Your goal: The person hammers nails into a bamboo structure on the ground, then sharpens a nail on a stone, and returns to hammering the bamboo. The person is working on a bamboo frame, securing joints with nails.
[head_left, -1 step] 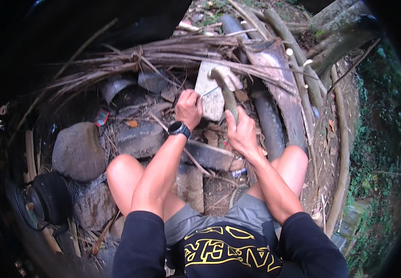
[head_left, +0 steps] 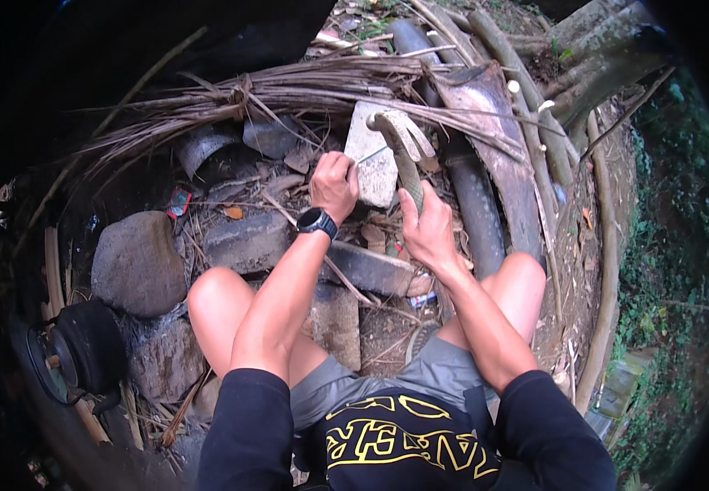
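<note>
Both forearms extend fwd from lower edge, bare below black sleeves, knees bent to either side. Left hand point(head_left: 334, 185): closed fist, knuckles up, wrist straight, black watch point(head_left: 318, 222) on wrist. Right hand point(head_left: 428, 229): just right of and slightly nearer the body than left, fingers curled closed in a grip, thumb extended fwd.

my left hand point(head_left: 334, 186) is fisted by the pale flat stone point(head_left: 371, 159); my right hand point(head_left: 430, 231) grips a curved wooden handle point(head_left: 404, 146).
</note>
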Demonstrator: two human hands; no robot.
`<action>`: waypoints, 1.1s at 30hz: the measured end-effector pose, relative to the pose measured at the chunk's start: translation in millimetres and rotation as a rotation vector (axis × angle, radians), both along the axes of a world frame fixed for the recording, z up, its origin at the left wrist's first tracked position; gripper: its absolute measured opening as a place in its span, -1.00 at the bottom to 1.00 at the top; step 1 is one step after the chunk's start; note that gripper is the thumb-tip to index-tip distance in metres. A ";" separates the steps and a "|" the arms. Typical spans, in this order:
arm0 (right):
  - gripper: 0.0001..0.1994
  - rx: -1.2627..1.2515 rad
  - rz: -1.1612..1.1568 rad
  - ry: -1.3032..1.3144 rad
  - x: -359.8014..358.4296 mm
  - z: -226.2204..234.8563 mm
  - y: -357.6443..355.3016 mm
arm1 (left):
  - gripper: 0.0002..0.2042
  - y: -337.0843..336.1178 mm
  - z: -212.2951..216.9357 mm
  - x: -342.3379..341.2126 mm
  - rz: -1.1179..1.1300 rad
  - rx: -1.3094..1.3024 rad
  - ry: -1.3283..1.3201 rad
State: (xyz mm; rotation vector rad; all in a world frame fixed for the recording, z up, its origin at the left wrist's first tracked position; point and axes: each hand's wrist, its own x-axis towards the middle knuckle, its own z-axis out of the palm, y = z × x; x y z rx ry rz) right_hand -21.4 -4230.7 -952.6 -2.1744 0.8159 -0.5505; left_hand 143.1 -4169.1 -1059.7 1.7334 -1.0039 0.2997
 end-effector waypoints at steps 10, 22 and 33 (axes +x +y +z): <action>-0.58 0.053 -0.153 0.209 -9.4 -20.7 -34.3 | -0.95 -1.4 3.8 2.0 0.022 0.090 0.064; -0.60 0.109 -0.092 0.149 -12.3 -16.1 -28.6 | -0.93 7.9 7.3 -5.1 0.039 0.152 0.166; -0.67 -0.011 -0.035 0.054 -11.9 -14.7 -8.7 | -0.95 4.2 -0.3 -3.5 0.071 0.095 0.149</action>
